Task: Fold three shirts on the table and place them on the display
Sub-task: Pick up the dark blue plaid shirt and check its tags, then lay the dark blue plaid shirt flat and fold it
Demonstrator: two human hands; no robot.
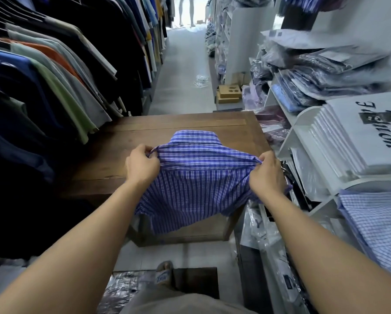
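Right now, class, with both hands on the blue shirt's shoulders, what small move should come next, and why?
Probably slide the shirt farther onto the table and lay it flat. Left hand and right hand pinch its shoulders; its collar rests on the wood, but its lower part hangs over the near edge.

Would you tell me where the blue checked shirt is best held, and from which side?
Take the shirt at its two shoulder corners, either side of the collar, coming in from its left and right edges. The collar points away and the tail hangs over the near edge of the table, so the shoulders give a taut line. The left hand and right hand pinch there.
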